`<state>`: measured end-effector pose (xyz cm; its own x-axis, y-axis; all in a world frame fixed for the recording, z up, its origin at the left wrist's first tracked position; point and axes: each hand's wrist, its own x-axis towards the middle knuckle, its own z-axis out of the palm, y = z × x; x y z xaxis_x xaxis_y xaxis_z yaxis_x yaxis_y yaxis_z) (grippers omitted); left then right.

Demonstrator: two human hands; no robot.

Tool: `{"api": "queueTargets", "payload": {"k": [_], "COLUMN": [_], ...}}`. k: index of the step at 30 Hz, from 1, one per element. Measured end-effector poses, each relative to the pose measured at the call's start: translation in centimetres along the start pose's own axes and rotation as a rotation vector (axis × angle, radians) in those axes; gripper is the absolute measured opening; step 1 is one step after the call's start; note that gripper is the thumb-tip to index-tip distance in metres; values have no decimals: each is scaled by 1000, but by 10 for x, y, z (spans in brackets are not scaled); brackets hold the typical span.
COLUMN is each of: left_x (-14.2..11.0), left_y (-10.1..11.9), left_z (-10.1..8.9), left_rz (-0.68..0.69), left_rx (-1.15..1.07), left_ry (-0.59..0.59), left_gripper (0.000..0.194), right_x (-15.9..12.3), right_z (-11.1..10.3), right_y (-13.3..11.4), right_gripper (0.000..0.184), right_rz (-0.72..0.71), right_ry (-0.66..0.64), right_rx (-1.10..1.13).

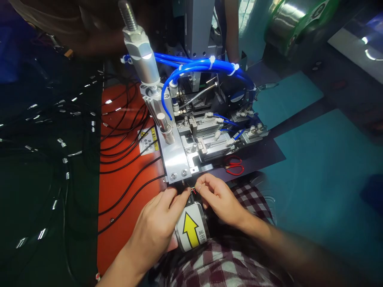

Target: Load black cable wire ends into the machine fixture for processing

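My left hand (158, 223) and my right hand (217, 197) meet at the front edge of a small metal machine (191, 139). Both pinch the end of a thin black cable (193, 190) whose tiny red and green wire tips show between my fingertips. The left hand grips the cable from the left, the right hand pinches the wire tips from the right. Just below my hands sits a round white label with a yellow arrow (191, 231).
Blue air hoses (206, 65) loop over the machine beside a silver cylinder (143, 63). Many black cables with metal plugs (62, 159) lie across the orange panel (119, 191) at left. Red-handled scissors (235, 165) lie right of the machine. A solder spool (296, 20) stands far right.
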<state>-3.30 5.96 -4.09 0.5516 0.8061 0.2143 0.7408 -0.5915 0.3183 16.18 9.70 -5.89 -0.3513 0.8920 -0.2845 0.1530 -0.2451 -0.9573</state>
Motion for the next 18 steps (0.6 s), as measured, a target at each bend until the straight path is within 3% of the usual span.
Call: {"api": "queueTargets", "payload": {"k": [18], "left_x": [1], "left_y": [-1], "left_z": [-1], "left_rz": [16], "left_rx": [-12], "left_ry": [2], "left_gripper": [51], "right_x": [1], "right_z": [-2], "right_y": [-1], "right_gripper": [18], "right_rz": [67], "right_ry": [-40], "right_rx": [71]}}
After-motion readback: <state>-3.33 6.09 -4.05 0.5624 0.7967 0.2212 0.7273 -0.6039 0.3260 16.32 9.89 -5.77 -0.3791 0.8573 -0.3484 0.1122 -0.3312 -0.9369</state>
